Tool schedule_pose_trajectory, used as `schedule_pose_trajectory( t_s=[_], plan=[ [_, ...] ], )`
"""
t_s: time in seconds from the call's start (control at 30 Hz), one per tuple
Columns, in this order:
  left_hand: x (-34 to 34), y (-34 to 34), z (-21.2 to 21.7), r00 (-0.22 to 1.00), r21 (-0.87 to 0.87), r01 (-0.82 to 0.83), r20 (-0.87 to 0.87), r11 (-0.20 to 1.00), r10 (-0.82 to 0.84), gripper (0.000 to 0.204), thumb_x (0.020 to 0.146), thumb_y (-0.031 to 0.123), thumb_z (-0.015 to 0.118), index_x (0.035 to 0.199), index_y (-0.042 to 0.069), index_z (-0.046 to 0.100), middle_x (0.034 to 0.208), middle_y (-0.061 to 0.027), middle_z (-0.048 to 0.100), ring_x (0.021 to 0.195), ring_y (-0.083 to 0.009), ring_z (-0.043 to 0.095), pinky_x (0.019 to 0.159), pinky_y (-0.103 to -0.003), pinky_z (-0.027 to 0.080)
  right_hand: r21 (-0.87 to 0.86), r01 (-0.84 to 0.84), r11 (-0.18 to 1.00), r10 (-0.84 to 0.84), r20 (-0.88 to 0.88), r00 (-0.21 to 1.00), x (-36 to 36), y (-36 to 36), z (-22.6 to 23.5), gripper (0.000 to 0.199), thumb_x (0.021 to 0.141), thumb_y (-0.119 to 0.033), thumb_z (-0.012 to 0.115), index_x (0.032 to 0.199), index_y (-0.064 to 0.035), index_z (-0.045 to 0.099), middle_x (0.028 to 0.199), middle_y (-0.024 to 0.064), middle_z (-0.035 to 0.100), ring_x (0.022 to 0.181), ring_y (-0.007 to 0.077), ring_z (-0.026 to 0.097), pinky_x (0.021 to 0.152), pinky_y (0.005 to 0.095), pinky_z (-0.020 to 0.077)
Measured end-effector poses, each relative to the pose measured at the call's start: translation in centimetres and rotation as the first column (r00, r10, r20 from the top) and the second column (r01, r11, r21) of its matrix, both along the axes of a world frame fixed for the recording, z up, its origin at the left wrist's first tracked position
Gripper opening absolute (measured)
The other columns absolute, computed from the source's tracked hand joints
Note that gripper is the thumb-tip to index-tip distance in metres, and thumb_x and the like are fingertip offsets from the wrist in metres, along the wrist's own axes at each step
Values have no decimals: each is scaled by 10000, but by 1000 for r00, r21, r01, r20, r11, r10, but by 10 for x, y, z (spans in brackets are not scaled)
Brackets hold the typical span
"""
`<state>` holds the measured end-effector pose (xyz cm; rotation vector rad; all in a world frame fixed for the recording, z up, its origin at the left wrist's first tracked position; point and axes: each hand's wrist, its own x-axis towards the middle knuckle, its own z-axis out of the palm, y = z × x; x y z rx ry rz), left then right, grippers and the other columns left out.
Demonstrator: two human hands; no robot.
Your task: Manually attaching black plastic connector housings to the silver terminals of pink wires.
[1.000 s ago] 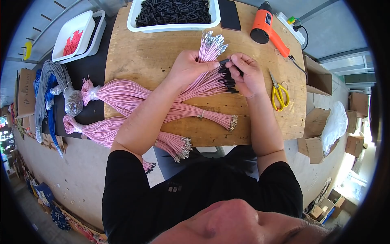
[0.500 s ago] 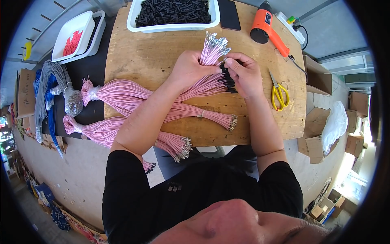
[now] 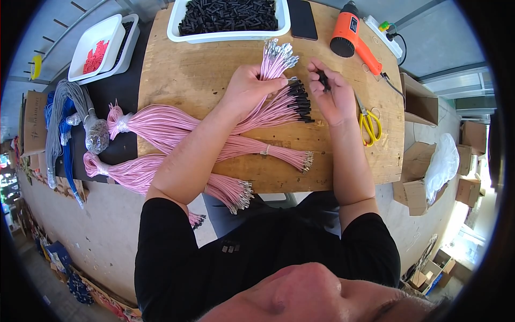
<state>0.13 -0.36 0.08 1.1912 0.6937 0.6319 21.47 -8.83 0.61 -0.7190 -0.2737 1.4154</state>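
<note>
A sheaf of thin pink wires [image 3: 276,68] stands up out of the person's left hand [image 3: 248,88], its shiny silver metal terminals [image 3: 280,51] fanned above the fist over the wooden table [image 3: 188,70]. Below the thumb, other pink wires from the same bunch spread to the right and end in small black tubular sleeves [image 3: 301,102].

The right hand [image 3: 333,96] has just come away. Half a second ago its fingertips were pinching at a wire end beside the left thumb; now it is near the bunch but apart from it. A silver tip with black at its base shows by that thumb, so one more wire has probably been sleeved; the unsleeved terminals above suggest that much of the bunch remains.

The left hand stays closed around the sheaf, thumb across it, its forearm slanting over two further pink wire bundles on the table. The right palm is turned up, its fingers loosely curled around a few loose black sleeves [image 3: 323,79], the forearm rising almost straight from the table's near edge.

Farther out, yellow-handled scissors [image 3: 369,127] lie just beside the right wrist, and a white plastic tray [image 3: 230,37] of black sleeves sits beyond the left hand.
</note>
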Motion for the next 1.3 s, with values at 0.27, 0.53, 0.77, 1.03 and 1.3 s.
schedule_pose_trajectory(
  t_s=[0.27, 0.53, 0.77, 1.03, 1.3],
  plan=[
    [0, 0, 0, 1000, -28, 0, 9, 1000, 0, 150, 846, 71, 759, 961, -18, 720, 807, -47, 688, 696, -87, 601, 645, -230, 477, -18, 95, 995, -96, -46, 994, 7, 3, -13, 289, 998, 33, 450, 1275, 76, 521, 1096, 168, 595, 843, 154, 548, 678, 204, 479],
    [0, 1, 1, 1000, -79, -22, 6, 997, 23, 159, 848, 71, 760, 960, -27, 705, 794, -56, 674, 686, -101, 604, 626, -238, 473, -41, 66, 997, -65, 28, 997, 2, -1, -7, 177, 999, -77, 572, 1144, 26, 580, 956, 128, 647, 708, 122, 550, 544, 172, 433],
    [-1, 3, 0, 996, -151, -19, 83, 988, 32, 132, 841, 59, 760, 925, -19, 694, 776, -56, 659, 664, -109, 593, 610, -246, 462, -8, -66, 998, 65, 316, 946, -15, -5, 3, 133, 937, -38, 646, 1055, 23, 659, 886, 78, 656, 654, 73, 515, 495, 175, 342],
    [-1, 4, 0, 996, -166, 3, 89, 986, 12, 137, 835, 44, 755, 936, -25, 694, 770, -58, 656, 658, -117, 590, 612, -254, 462, 25, -53, 998, 38, 404, 914, -24, -8, 4, 158, 918, 9, 654, 1074, 26, 660, 905, 68, 671, 623, 38, 467, 509, 167, 328],
    [-2, 3, 2, 994, -155, 29, 106, 987, -13, 137, 835, 43, 749, 942, -24, 695, 760, -53, 654, 659, -116, 590, 615, -253, 460, 32, 2, 999, -17, 492, 870, -33, -9, 6, 152, 895, 24, 684, 1048, 16, 680, 836, 24, 650, 623, 28, 477, 514, 162, 332]
  ],
)
